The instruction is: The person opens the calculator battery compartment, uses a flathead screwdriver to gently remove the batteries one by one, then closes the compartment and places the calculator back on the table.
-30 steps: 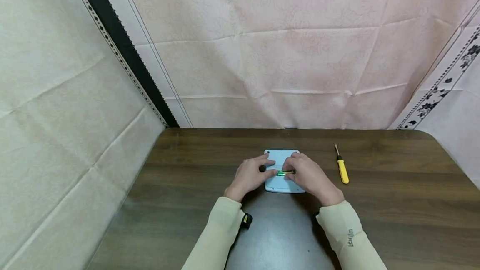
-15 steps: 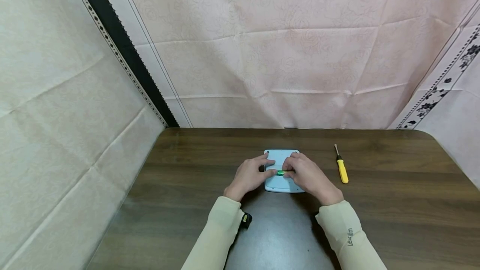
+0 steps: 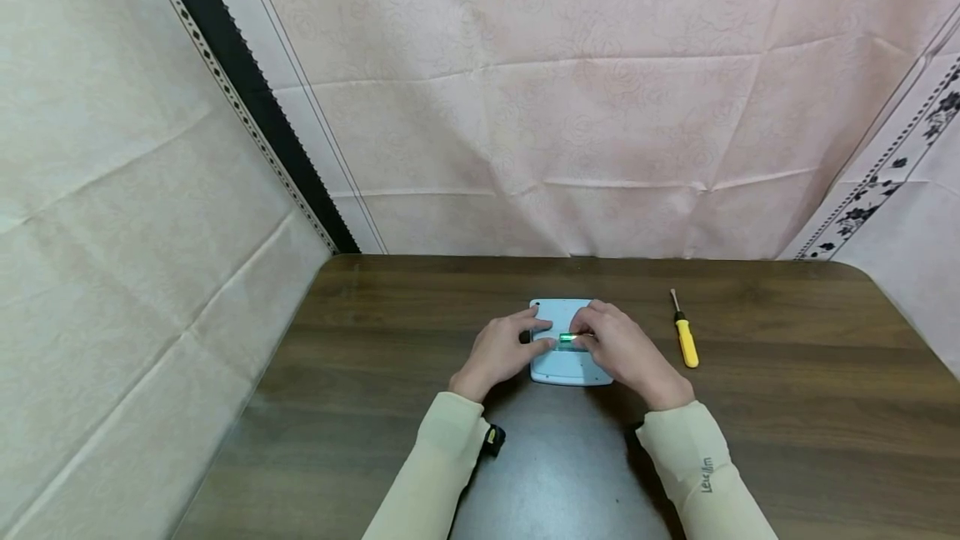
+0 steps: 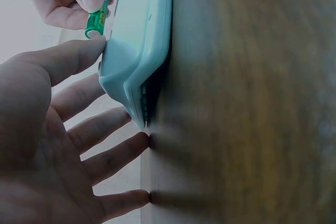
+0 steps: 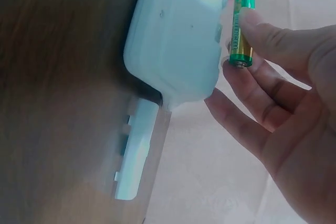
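Note:
A light blue plastic device (image 3: 558, 372) lies on the table with its screwed back face up and a battery slot showing across the middle. My right hand (image 3: 626, 352) pinches a green and gold battery (image 5: 239, 43) between thumb and fingers, holding it tilted just over the slot. The battery's terminal end faces the camera in the right wrist view. On the device's left side rests my left hand (image 3: 504, 350), its thumb at the edge near the battery and its other fingers spread along the side, as the left wrist view (image 4: 63, 114) shows.
A screwdriver (image 3: 686, 343) with a yellow handle lies to the right of the device. Beyond the device lies a light blue battery cover (image 5: 137, 150) with tabs, seen in the right wrist view. The wooden table (image 3: 795, 407) ends at a cloth backdrop (image 3: 600, 148).
My right hand has shifted slightly right and away from me, raising the battery off the slot, which now shows beneath it. The left hand stays in place.

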Demonstrator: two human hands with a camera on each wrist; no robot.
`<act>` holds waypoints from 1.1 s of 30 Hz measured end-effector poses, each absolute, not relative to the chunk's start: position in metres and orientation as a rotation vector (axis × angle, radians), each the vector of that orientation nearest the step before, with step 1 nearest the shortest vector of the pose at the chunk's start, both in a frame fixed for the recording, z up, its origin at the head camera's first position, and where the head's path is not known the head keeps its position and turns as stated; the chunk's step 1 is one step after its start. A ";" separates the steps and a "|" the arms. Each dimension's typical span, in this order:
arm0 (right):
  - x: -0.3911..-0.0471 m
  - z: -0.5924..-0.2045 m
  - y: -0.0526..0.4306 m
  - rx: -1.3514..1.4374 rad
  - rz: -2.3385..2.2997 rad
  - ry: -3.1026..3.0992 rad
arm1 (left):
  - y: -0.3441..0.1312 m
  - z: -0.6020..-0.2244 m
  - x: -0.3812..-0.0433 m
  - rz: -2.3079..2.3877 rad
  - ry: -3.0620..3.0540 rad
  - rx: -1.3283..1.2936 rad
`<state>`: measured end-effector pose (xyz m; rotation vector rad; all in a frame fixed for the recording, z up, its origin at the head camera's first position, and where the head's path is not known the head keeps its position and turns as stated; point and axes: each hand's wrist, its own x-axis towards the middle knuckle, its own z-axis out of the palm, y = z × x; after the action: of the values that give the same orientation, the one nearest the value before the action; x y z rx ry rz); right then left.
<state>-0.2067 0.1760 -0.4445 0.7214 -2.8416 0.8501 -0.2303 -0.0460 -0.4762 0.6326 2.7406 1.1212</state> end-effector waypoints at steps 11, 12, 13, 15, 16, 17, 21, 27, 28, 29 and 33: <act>-0.207 -0.446 0.188 0.598 0.904 -2.759 | -0.045 -0.476 -0.231 1.092 2.756 0.625; -0.208 -0.446 0.189 0.588 0.906 -2.759 | -0.045 -0.476 -0.231 1.089 2.757 0.622; -0.208 -0.446 0.190 0.575 0.910 -2.759 | -0.045 -0.477 -0.231 1.086 2.757 0.619; -0.208 -0.446 0.192 0.551 0.917 -2.760 | -0.045 -0.477 -0.230 1.084 2.757 0.613; -0.208 -0.446 0.193 0.543 0.919 -2.757 | -0.045 -0.477 -0.230 1.084 2.756 0.610; -0.209 -0.446 0.193 0.533 0.919 -2.756 | -0.045 -0.477 -0.230 1.087 2.754 0.607; -0.210 -0.446 0.195 0.505 0.912 -2.753 | -0.046 -0.477 -0.230 1.095 2.748 0.600; -0.214 -0.451 0.201 0.475 0.905 -2.742 | -0.046 -0.477 -0.231 1.082 2.753 0.587; -0.215 -0.452 0.203 0.465 0.902 -2.740 | -0.046 -0.477 -0.231 1.082 2.752 0.584; -0.216 -0.453 0.204 0.454 0.896 -2.737 | -0.045 -0.476 -0.231 1.083 2.752 0.583; -0.218 -0.455 0.210 0.417 0.894 -2.737 | -0.045 -0.477 -0.230 1.091 2.748 0.576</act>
<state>-0.2177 0.2096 -0.4553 0.4166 -2.7371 0.8938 -0.2303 -0.0454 -0.4766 0.5764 2.7477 1.0909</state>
